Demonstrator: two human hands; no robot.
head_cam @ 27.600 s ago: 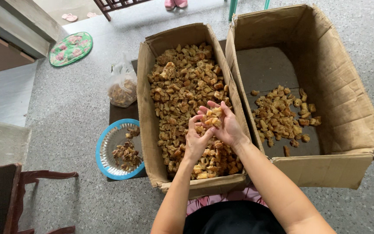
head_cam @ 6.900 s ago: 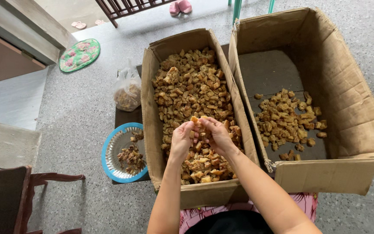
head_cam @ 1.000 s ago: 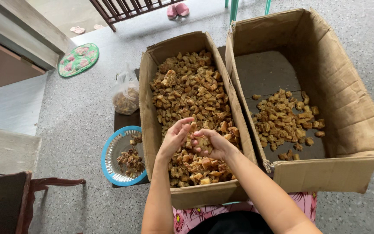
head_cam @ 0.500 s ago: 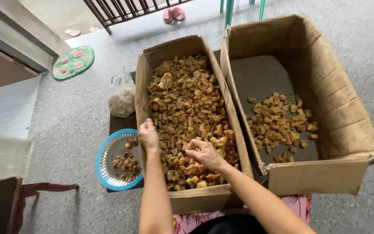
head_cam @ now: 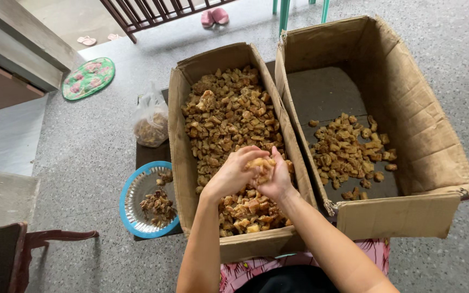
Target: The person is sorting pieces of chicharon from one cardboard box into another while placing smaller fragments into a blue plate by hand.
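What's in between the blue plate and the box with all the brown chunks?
In the head view, nothing lies between them: the blue plate sits right against the full cardboard box's left wall, on a dark board.

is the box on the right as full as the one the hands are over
No, the right box shows mostly bare bottom with one small pile of brown pieces, while the left box under both hands is covered with them.
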